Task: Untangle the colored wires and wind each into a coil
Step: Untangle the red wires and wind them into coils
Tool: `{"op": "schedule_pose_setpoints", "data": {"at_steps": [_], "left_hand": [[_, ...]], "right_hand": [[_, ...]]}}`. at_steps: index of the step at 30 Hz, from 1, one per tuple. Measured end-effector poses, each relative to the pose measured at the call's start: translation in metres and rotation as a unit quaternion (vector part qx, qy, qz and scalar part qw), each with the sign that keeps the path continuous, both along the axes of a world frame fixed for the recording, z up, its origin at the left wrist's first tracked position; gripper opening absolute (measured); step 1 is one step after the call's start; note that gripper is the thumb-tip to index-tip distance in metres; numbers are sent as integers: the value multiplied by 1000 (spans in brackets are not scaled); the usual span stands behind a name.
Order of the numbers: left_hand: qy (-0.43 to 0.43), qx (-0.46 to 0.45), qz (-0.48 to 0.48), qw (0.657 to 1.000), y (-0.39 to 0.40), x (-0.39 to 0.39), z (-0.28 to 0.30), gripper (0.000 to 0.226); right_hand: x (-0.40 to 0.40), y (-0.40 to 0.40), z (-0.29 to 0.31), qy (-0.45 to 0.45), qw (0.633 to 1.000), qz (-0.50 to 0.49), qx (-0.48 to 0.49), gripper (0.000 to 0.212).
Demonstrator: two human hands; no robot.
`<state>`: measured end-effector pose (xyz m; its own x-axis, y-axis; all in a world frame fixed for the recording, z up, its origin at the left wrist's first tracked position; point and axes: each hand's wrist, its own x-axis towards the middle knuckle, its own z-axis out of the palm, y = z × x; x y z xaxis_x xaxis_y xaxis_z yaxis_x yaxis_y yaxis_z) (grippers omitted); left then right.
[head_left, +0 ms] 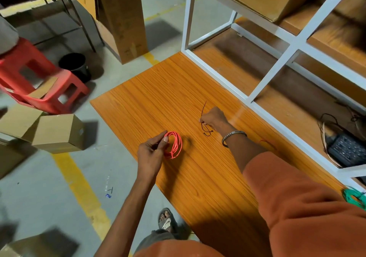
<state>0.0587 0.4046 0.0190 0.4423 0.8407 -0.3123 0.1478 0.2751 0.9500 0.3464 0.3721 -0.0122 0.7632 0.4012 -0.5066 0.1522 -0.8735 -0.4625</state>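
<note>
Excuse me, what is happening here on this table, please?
A person is sorting wires on an orange wooden table. The left hand holds a red wire coil, already wound, just above the tabletop. The right hand pinches a thin black wire, which is loose and not coiled yet. A green wire coil lies at the table's right edge, near the white shelf frame.

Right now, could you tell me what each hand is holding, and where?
Left hand pinches the coiled red wire at its rim; right hand pinches the thin black tie mid-length.
</note>
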Motion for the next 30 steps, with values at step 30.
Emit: {"op": "schedule_pose_setpoints", "data": {"at_steps": [30], "left_hand": [[-34, 14, -95, 995, -50, 91, 16, 28]], "right_hand": [[-4, -148, 45, 335, 785, -376, 361, 15]]}}
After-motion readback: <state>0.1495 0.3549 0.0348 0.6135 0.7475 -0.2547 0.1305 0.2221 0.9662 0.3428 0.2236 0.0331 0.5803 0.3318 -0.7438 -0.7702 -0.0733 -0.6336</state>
